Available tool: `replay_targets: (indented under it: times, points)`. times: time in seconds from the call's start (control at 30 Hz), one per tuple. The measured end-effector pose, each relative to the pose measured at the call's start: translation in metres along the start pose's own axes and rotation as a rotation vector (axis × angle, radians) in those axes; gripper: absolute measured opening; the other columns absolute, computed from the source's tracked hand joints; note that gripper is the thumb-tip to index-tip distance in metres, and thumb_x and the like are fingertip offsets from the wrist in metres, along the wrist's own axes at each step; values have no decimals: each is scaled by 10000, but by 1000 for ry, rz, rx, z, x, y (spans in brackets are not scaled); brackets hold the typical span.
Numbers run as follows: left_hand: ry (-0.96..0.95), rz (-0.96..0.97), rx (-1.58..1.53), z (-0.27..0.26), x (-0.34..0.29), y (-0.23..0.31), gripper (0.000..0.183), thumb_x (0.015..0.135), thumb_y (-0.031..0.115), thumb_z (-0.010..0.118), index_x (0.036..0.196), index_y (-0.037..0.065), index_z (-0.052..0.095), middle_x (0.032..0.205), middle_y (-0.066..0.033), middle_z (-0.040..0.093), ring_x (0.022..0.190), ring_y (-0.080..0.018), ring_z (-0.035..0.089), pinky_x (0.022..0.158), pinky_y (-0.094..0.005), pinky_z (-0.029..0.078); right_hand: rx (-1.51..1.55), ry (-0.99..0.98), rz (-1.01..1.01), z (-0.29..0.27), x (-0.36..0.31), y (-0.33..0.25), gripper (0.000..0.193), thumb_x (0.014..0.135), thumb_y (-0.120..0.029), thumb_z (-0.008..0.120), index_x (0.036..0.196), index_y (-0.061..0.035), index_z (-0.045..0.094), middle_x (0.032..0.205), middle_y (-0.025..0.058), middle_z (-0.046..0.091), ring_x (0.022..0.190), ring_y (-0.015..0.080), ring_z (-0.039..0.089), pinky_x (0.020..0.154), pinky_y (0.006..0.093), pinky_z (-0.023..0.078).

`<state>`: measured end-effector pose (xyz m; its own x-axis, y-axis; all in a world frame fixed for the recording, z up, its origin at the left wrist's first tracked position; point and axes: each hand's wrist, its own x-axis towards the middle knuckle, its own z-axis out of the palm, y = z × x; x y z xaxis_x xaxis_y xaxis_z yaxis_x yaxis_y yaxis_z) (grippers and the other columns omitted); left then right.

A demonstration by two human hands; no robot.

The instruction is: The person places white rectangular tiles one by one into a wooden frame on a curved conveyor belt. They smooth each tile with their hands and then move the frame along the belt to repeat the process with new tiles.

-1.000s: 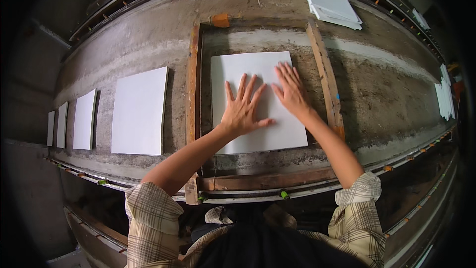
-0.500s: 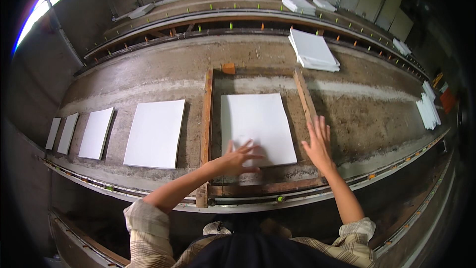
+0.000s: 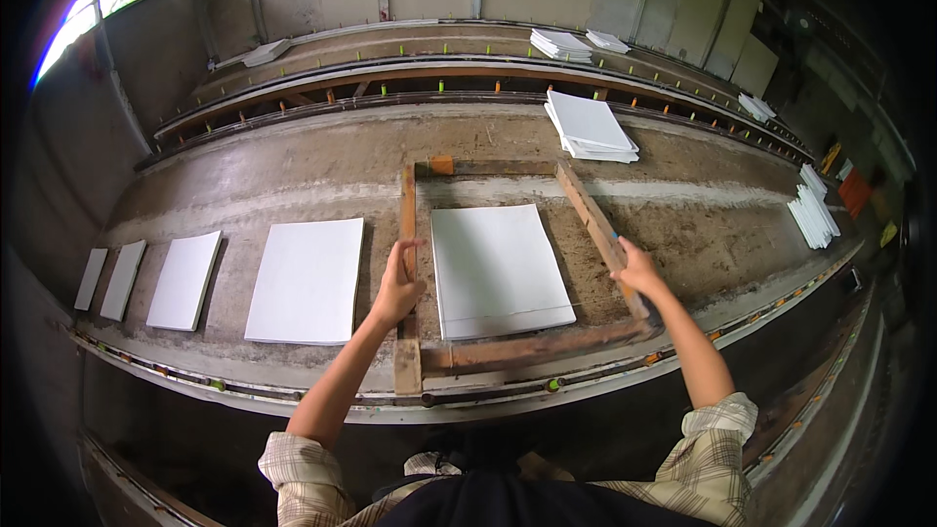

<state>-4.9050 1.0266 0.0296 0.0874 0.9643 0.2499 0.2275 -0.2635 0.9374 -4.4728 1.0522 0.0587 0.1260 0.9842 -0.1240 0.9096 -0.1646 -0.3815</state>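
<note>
A wooden frame [image 3: 532,350] surrounds a rectangular stack of white sheets [image 3: 503,268] on the long worktable. My left hand [image 3: 397,289] is closed round the frame's left bar, fingers over the wood. On the opposite side, my right hand [image 3: 639,269] grips the right bar near its lower half. The near bar appears lifted a little off the table, with its right corner higher. A thin line and a soft shadow cross the sheets inside the frame. I cannot tell whether a mesh is stretched across it.
Left of the frame lies a row of several white sheet stacks [image 3: 305,278]. A thicker white stack [image 3: 591,125] sits beyond the frame, another [image 3: 812,215] at the right end. A rail with coloured pegs [image 3: 553,385] edges the table. A second long table [image 3: 390,43] stands behind.
My hands have gone from hovering open over the sheets and right bar to gripping the frame's two sides. The frame's near side has shifted and risen slightly. The view has tilted up.
</note>
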Motion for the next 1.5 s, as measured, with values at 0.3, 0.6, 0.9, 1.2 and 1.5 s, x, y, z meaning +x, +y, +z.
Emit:
replay_targets:
  times: [0.3,0.6,0.9,1.2,1.5]
  points:
    - [-64,-53,-264,49,15,86,524,626,-184,478,1074,85,448,765,-8,423,546,-60,389,464,-211,318,34,-89,20,-86,-23,32,725,701,-81,751,1337,-141,408,1360,138,415,1237,344,411,968,478,417]
    - [-135,-58,-64,222,23,82,479,614,-111,538,1048,82,476,918,-51,361,687,-143,404,619,-284,388,59,72,-36,-130,-20,196,662,702,-19,723,1298,-130,457,1295,156,489,1176,331,476,918,453,450]
    - [-64,-2,102,324,36,60,449,631,-82,547,1051,27,431,995,-109,442,1108,-287,411,1129,-384,106,77,163,-28,-124,25,295,613,731,-19,705,1284,-130,464,1188,202,558,1018,351,578,830,440,487]
    - [41,44,115,344,71,39,475,635,-105,523,1073,67,460,702,-8,343,583,-99,378,1013,-291,280,102,203,-89,-97,89,314,554,776,6,664,1275,-101,449,981,206,624,692,289,632,576,418,500]
    - [49,57,171,353,57,18,514,635,-134,506,1099,85,484,1252,-102,394,763,-133,458,749,-237,395,4,164,-80,-80,88,317,733,827,-43,607,1427,-82,188,1235,285,468,1038,401,543,837,435,506]
